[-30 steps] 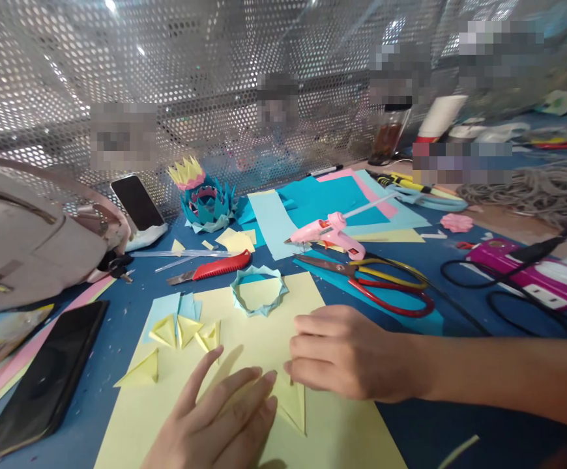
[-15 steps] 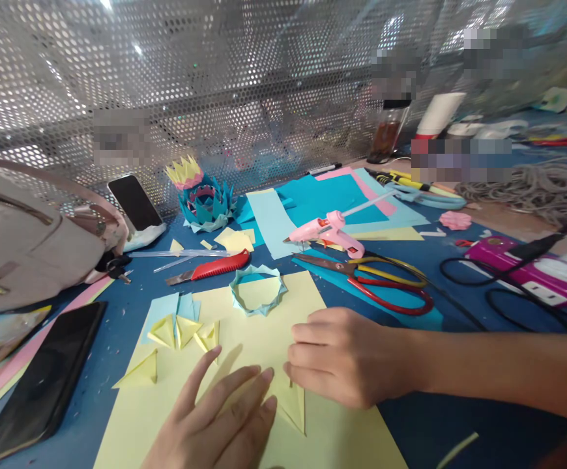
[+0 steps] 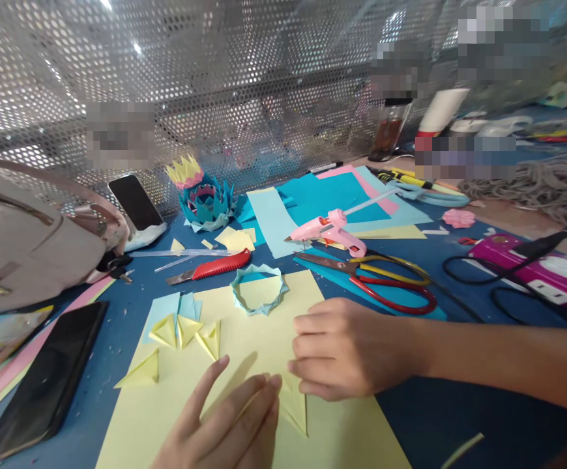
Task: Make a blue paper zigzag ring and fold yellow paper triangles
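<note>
A small folded yellow paper triangle [image 3: 296, 407] lies between my hands on a large pale yellow sheet [image 3: 352, 436], one point toward me. My left hand [image 3: 229, 423] bears on its left side with the longer fingers drawn together, the little finger stretched out; its thumb is mostly hidden. From the right, my right hand [image 3: 347, 348] curls over the triangle's upper part, fingertips closed on the paper and partly out of sight. Several finished yellow folded pieces [image 3: 186, 331] sit left of my hands. Beyond them stands a light blue folded-paper ring [image 3: 259, 291].
Past the sheet lie a red cutter knife [image 3: 222, 265], scissors [image 3: 386, 280] and a pink glue gun [image 3: 330, 231]. A black phone [image 3: 43, 378] is at left, beside a bag [image 3: 29, 234]. A magenta power strip [image 3: 523, 267] with black cables sits right. A paper lotus [image 3: 205, 205] stands behind.
My left fingers have drawn closer together and shifted slightly right at the triangle. My right hand has moved a little up and right. The view has shifted slightly.
</note>
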{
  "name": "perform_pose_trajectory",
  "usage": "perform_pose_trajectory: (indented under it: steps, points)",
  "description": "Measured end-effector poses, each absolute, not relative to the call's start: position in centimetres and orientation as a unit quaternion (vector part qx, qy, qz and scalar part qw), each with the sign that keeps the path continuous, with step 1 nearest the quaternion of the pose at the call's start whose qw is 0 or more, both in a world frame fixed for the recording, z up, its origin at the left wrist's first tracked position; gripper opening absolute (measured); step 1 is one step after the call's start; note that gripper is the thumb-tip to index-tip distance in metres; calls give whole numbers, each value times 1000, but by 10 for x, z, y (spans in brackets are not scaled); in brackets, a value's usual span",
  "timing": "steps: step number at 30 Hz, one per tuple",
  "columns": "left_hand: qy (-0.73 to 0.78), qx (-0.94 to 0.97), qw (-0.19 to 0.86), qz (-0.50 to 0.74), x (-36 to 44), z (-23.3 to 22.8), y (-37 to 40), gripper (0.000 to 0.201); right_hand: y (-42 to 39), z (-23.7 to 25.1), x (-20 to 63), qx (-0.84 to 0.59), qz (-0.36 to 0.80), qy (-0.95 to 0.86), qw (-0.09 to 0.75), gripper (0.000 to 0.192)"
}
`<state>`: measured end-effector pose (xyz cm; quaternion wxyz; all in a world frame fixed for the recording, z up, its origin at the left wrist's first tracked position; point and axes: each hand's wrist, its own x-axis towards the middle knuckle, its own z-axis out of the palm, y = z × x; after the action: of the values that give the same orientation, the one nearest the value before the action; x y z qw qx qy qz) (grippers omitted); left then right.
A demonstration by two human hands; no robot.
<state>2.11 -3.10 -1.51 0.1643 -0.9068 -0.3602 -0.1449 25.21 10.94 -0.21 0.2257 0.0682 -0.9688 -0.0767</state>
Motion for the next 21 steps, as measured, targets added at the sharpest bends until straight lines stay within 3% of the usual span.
perform_pose_trajectory:
  steps: [7,10,14,16,21]
  points:
    - [-366,-903,108,-198,19,-19,-27,32,114,-1,254,56,-2,-978,200,29]
    - [-363,-900,105,-217,20,-25,-25,27,119,-3,253,33,103,-973,205,30]
    - [-343,-887,147,-271,18,-27,-23,36,128,-5,253,12,256,-937,237,23]
    - [-323,-920,135,-176,16,-22,-24,30,133,-4,253,39,270,-934,232,19]
    - [-335,-922,136,-141,12,-16,-27,31,137,-2,250,77,227,-955,177,16]
